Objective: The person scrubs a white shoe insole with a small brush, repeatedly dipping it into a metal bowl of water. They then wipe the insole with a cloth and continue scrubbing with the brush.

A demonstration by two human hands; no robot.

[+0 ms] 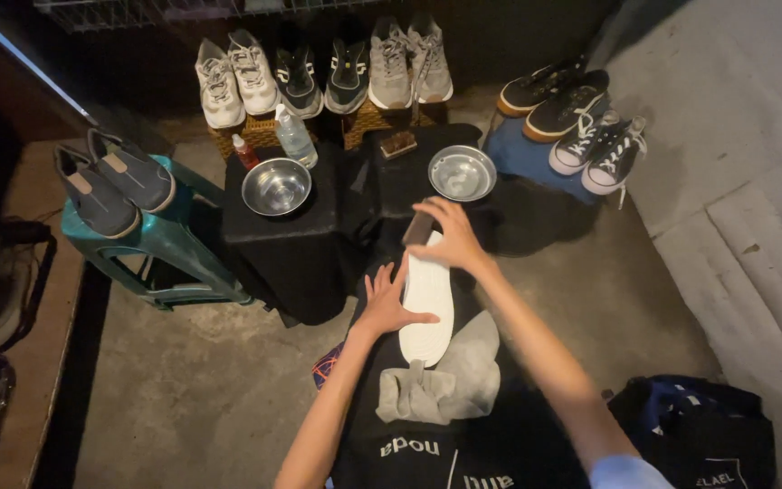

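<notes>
Clearly the left hand (389, 303) is lying flat and open, pinning the white insole (428, 303) on the lap, while the right hand (450, 237) is curling around a dark brush (416, 229) at its twelve o'clock end; uneven pressure could be letting the insole slide.

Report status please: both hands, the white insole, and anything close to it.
Left hand flat on white insole. Right hand holds dark brush at its far end. Grey cloth beneath near end; steel bowl beyond.

A bare grey concrete floor (183, 398) carries two black cloth-draped stands (305, 244), each bearing a round steel bowl (276, 186), a teal metal stool (160, 240) with grey slip-on shoes (112, 181), and a dark bag (694, 435).
</notes>
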